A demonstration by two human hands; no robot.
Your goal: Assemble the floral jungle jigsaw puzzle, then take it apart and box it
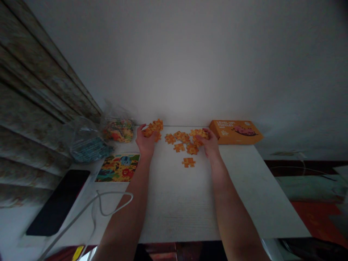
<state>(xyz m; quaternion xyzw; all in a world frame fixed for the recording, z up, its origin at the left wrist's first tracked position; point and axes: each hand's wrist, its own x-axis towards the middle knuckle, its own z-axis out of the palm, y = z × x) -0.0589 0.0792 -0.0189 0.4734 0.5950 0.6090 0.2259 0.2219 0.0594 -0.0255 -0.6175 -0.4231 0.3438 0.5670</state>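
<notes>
My left hand is closed around a clump of orange puzzle pieces near the back of the white table. On the right, my right hand grips more orange puzzle pieces, thumb on top, close to the orange puzzle box. Several loose pieces lie between the hands, among them one puzzle piece towards the left and another puzzle piece nearer me. A separate piece or joined pair rests closest to me. My fingers partly hide the held pieces.
A colourful animal picture card lies left of my forearm. Behind it stand a clear bag of colourful pieces and a bag of teal pieces. A black phone-like slab and a white cable are at the left.
</notes>
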